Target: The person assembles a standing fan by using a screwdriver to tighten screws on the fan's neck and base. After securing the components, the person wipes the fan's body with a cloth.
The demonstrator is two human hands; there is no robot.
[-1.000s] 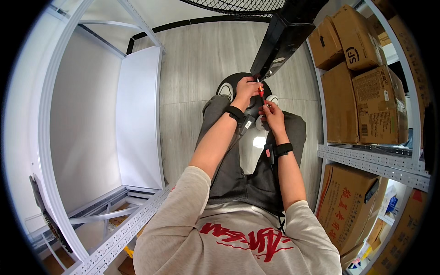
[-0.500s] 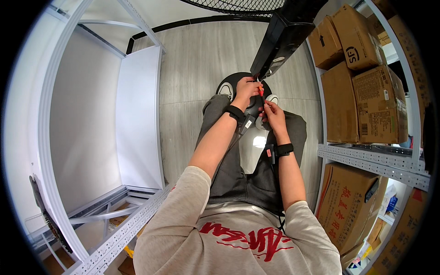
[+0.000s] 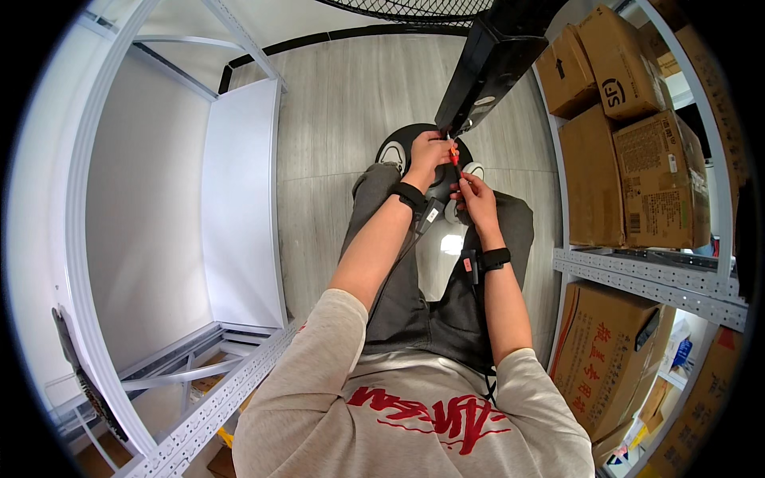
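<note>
A screwdriver [image 3: 454,157] with a red and black handle points up toward the lower end of a black column [image 3: 486,76]. My left hand [image 3: 430,155] is closed by the column's end, its fingers pinching the front part of the screwdriver. What its fingertips cover there is too small to make out. Lower down, my right hand [image 3: 478,201] grips the rear of the handle between thumb and fingers. Beneath my hands, a round black base [image 3: 416,137] lies on the floor between my shoes, partly hidden by my hands.
Cardboard boxes [image 3: 590,179] fill the metal shelf on the right, with another large box [image 3: 602,350] below. An open white shelf frame [image 3: 239,207] stands left. Black round mesh [image 3: 398,9] is at the far edge. A cable runs from the black box [image 3: 430,213] at my left wrist.
My right hand shifts very slightly and its fingers change position on the handle. My left hand and the column stay nearly where they were.
</note>
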